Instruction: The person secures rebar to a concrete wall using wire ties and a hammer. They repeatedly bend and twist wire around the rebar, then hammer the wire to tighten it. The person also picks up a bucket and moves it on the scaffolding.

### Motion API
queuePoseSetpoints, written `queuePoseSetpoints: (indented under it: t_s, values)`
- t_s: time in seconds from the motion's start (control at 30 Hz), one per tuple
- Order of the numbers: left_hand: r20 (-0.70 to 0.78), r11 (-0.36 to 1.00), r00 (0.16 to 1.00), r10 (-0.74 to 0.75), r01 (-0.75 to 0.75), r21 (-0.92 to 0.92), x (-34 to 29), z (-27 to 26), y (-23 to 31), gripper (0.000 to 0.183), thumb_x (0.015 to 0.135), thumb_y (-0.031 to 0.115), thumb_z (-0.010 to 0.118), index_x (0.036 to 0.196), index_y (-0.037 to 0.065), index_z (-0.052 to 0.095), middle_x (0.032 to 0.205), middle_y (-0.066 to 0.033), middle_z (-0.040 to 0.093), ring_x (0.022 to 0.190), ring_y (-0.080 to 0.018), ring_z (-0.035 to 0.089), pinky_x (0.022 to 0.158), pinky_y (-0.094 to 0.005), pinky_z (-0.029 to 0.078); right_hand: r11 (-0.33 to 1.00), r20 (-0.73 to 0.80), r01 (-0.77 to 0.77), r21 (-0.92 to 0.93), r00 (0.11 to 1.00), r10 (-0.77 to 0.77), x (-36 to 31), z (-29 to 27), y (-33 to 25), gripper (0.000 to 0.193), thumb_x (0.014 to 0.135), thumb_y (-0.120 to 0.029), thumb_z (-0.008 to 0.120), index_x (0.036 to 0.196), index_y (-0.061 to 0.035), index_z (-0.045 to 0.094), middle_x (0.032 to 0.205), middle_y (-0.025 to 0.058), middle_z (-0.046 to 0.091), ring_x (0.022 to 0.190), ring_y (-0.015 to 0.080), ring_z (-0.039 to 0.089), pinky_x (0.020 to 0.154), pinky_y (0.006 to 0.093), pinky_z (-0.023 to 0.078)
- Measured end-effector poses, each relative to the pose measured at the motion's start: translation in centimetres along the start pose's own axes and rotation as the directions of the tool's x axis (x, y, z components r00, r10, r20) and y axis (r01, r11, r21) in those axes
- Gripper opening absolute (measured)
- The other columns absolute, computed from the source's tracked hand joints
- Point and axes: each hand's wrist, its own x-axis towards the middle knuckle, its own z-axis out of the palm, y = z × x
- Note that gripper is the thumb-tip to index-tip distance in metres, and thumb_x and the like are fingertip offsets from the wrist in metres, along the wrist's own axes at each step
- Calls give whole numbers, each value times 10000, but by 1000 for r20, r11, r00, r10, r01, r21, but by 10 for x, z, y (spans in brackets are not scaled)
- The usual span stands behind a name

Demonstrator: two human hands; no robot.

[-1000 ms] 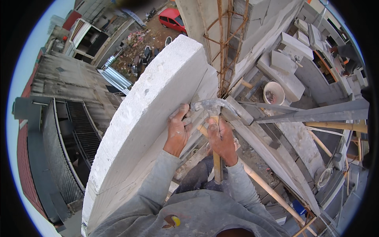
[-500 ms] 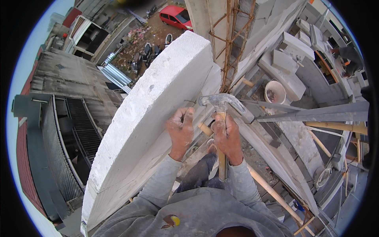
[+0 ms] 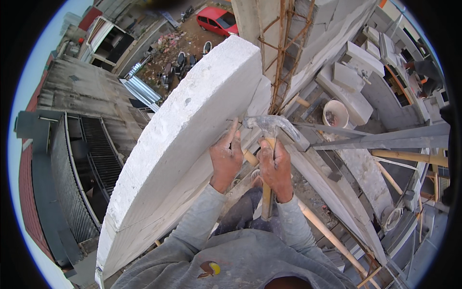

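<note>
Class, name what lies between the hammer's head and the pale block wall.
In the head view, a raised finger of the left hand shows between the hammer's head and the pale block wall; whether it touches either, I cannot tell.

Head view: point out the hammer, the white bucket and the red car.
Hammer (image 3: 268,125), head view: on its metal head.
White bucket (image 3: 341,111), head view: on its inner wall.
Red car (image 3: 214,15), head view: on its roof.

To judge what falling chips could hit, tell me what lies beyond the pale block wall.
Beyond the pale block wall, a red car, motorbikes and silvery metal sheets show. The ground right against its far side cannot be seen; the wall covers it.
</note>
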Motion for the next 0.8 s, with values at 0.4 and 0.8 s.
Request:
queuePoseSetpoints:
  t_s: [0.4, 0.8]
  values:
    - [-2, 994, 995, 97, -97, 45, -3, 0, -4, 526, 825, -71, 553, 1343, 3, 613, 905, -238, 696, 801, -351, 708, 717, -400, 556, 997, 46, -70, 21, 997, 69, -5, -4, -8, 231, 1019, -150, 523, 1106, 31, 638, 816, 122, 624, 702, 190, 568, 669, 346, 473]
    - [-47, 991, 991, 129, -127, 41, -3, 1, 0, 428, 883, -31, 613, 1308, -2, 650, 656, -159, 580, 534, -219, 531, 558, -341, 472, 997, 34, -48, 56, 998, 46, -4, 0, 2, 280, 1060, -221, 519, 1133, 29, 619, 714, -38, 514, 623, 45, 450, 556, 232, 380]
